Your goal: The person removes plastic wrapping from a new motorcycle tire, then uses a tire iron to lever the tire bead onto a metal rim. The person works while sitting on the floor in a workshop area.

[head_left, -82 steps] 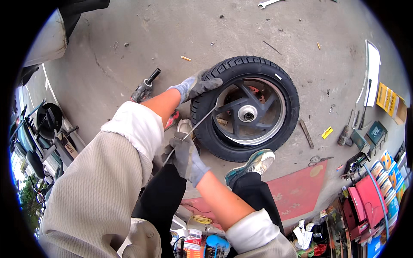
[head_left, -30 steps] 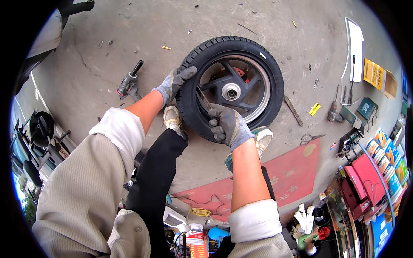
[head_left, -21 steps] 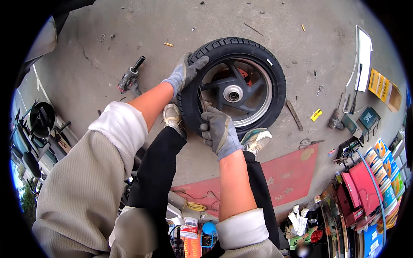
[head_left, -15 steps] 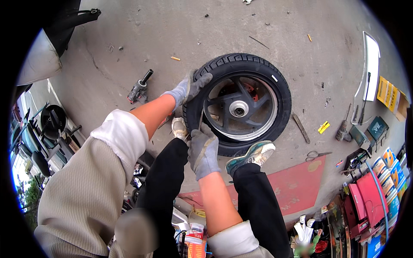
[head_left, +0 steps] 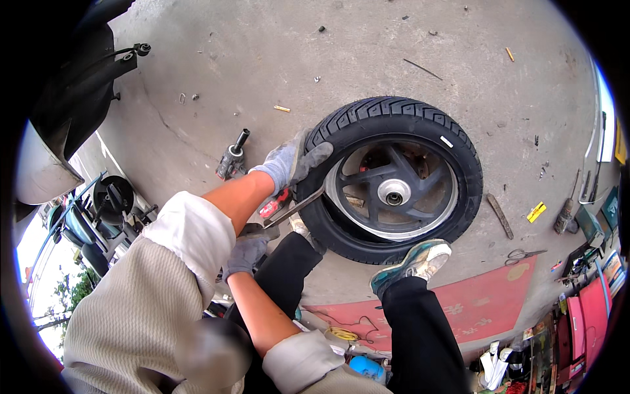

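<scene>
A black tire (head_left: pixel 467 177) sits around a grey spoked wheel rim (head_left: pixel 394 192) on the concrete floor, its near-left bead not fully seated and a dark gap showing along the rim. My left hand (head_left: pixel 296 159), in a grey glove, grips the tire's left side, fingers over tread and sidewall. My right hand (head_left: pixel 245 255), also gloved, is closed around the near end of a flat metal tire lever (head_left: pixel 295 210). The lever's far tip reaches the rim's left edge. My shoe (head_left: pixel 413 266) presses against the tire's near side; the other shoe is partly hidden near the lever.
An impact wrench (head_left: pixel 232 157) lies left of the tire. Right of it are a flat bar (head_left: pixel 500 215), scissors (head_left: pixel 525 256), a yellow packet (head_left: pixel 536 211) and a drill-like tool (head_left: pixel 566 213). A red mat (head_left: pixel 459 302) covers the near floor. Parked scooter parts stand at left.
My right hand has swung left and toward me with the lever, from beside the rim to near my left forearm. My left hand stays on the tire. The view has shifted.
</scene>
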Available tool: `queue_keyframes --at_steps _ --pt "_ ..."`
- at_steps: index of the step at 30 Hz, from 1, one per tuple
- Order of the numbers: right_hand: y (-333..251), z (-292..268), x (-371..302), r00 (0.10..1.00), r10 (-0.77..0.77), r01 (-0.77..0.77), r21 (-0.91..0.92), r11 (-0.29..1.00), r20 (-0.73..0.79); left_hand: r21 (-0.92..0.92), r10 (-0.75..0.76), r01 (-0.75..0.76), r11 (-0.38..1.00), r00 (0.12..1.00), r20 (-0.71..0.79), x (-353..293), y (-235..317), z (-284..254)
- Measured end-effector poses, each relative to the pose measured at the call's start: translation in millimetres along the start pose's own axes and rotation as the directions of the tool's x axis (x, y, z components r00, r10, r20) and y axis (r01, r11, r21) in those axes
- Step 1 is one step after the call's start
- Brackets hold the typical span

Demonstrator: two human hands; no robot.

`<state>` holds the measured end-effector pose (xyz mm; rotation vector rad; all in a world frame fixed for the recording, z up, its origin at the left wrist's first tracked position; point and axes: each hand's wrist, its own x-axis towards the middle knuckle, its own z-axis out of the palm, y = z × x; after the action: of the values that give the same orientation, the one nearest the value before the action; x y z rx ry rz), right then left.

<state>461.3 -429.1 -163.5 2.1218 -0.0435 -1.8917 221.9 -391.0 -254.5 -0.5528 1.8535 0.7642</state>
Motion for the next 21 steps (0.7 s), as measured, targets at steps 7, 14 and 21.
queue_keyframes --at_steps 7,14,21 --pt "4.3 18.6 67.2 0.939 -0.181 0.011 -0.501 0.865 -0.291 -0.326 0.232 -0.199 0.924 0.97 0.067 38.6 -33.0 27.5" --pt "-90.9 19.1 -4.4 0.934 -0.241 0.323 -0.913 0.249 0.264 -0.364 0.208 -0.223 0.904 0.975 -0.079 36.7 -35.2 41.9" --pt "-314.2 74.8 -96.7 0.939 0.007 0.29 -0.783 -0.551 0.343 -0.7 0.105 -0.151 0.698 0.989 -0.108 28.1 -26.8 57.0"
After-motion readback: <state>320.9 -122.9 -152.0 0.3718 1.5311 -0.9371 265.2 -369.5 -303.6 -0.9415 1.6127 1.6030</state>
